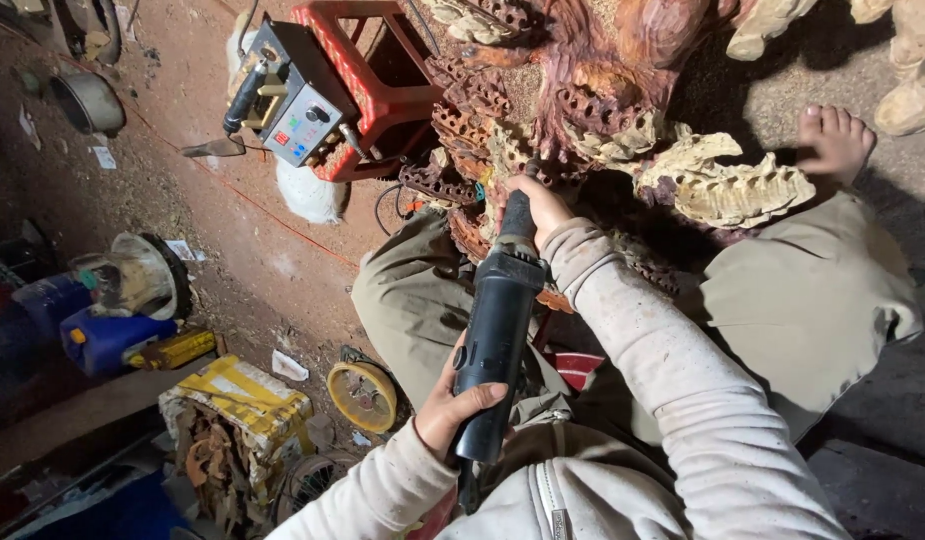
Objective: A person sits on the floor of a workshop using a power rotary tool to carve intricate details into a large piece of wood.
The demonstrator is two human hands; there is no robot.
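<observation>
Hands grip a black electric die grinder (495, 335): the left hand (451, 408) wraps its rear body, and the right hand (539, 208) closes around its nose, pressing the tip into the reddish carved wood sculpture (583, 110). Carving of a pierced, honeycombed detail appears to be under way. The tool's bit is hidden behind the right hand. Judging from this, the next pass calls for a steady, light feed along the cut. Left of the sculpture a red plastic stool (373, 70) carries a grey control box (298, 110).
</observation>
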